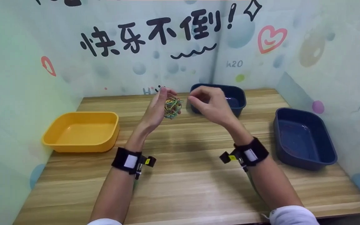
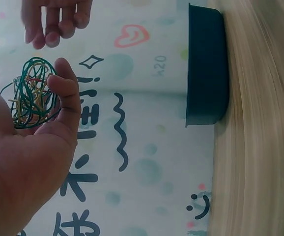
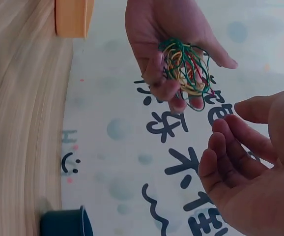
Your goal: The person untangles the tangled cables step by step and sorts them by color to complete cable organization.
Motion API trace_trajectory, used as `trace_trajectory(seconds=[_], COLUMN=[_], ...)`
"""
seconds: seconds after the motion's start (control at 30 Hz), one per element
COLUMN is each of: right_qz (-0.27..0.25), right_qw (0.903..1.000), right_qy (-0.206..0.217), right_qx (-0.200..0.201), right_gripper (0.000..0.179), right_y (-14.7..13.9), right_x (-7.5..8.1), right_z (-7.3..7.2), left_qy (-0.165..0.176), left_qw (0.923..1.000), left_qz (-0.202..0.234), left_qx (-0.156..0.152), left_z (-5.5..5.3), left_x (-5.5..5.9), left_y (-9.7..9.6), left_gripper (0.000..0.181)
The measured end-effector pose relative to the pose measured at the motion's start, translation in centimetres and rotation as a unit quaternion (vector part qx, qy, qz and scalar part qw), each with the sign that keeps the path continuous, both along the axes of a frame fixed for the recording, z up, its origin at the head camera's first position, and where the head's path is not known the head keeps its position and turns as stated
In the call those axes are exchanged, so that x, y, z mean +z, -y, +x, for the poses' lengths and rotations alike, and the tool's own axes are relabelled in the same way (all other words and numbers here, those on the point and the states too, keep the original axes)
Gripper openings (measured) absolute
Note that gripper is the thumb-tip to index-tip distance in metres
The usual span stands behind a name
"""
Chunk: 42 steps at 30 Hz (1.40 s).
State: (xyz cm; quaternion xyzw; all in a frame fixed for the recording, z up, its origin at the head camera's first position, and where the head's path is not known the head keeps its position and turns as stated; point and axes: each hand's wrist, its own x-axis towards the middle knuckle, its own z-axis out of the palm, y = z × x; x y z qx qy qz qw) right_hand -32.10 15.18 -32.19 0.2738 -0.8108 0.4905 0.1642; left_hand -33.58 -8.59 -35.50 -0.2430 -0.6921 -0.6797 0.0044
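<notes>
My left hand (image 1: 155, 111) is raised above the table with its fingers curled round a tangle of thin green, yellow and red loops that look like rubber bands (image 1: 173, 108). In the left wrist view the rubber bands (image 2: 35, 93) rest against the palm and bent fingers. My right hand (image 1: 212, 104) hovers a short way to the right of them, apart from the bundle. In the right wrist view its thumb and loosely bent fingers (image 3: 220, 162) have a small gap between them, and nothing is seen in it.
A yellow basin (image 1: 80, 147) stands at the left of the wooden table (image 1: 180, 187). One dark blue basin (image 1: 241, 107) is at the back, partly behind my right hand; another dark blue basin (image 1: 305, 164) stands at the right. Printed sheets (image 1: 155, 68) enclose the back and sides.
</notes>
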Motion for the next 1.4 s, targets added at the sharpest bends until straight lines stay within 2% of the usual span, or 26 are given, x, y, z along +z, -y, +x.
trace_trajectory(seconds=[0.1, 0.17, 0.33, 0.43, 0.53, 0.63, 0.8, 1.03, 1.23, 1.4], right_qz=[-0.023, -0.035, -0.069, -0.083, -0.094, -0.103, -0.119, -0.141, -0.215, -0.299], right_qw=[0.9992, 0.9978, 0.9937, 0.9918, 0.9899, 0.9872, 0.9787, 0.9665, 0.9463, 0.9132], right_qy=[0.034, 0.055, 0.088, 0.093, 0.101, 0.115, 0.152, 0.191, 0.216, 0.242], right_qx=[0.001, -0.002, 0.015, 0.027, 0.033, 0.041, 0.070, 0.097, 0.108, 0.135], right_gripper=[0.012, 0.012, 0.012, 0.011, 0.011, 0.011, 0.012, 0.015, 0.012, 0.012], right_y=[1.3, 2.0, 2.7, 2.7, 2.5, 2.4, 2.1, 1.8, 1.9, 1.7], right_x=[-0.1, -0.2, -0.6, -0.8, -1.0, -1.0, -0.8, -0.5, -0.4, -0.3], right_z=[-0.3, -0.4, -0.4, -0.3, -0.3, -0.3, -0.1, -0.1, -0.3, -0.3], left_qy=[-0.025, -0.048, -0.095, -0.107, -0.104, -0.099, -0.115, -0.121, -0.106, -0.100], left_qw=[0.9995, 0.9978, 0.9925, 0.9905, 0.9892, 0.9884, 0.9858, 0.9864, 0.9894, 0.9906], left_qz=[-0.017, -0.039, -0.064, -0.075, -0.096, -0.112, -0.121, -0.109, -0.096, -0.089], left_qx=[0.007, 0.022, 0.044, 0.043, 0.037, 0.025, 0.014, 0.020, 0.025, 0.031], left_z=[0.0, 0.0, 0.0, 0.0, 0.2, 0.3, 0.3, 0.0, 0.0, -0.1], left_x=[-0.1, -0.2, -0.2, -0.1, 0.0, 0.0, 0.1, 0.3, 0.4, 0.6], left_y=[-0.1, -0.2, -0.2, -0.2, -0.2, -0.1, 0.2, 0.5, 1.0, 1.3], left_gripper=[0.100, 0.107, 0.106, 0.107, 0.106, 0.095, 0.054, 0.037, 0.032, 0.031])
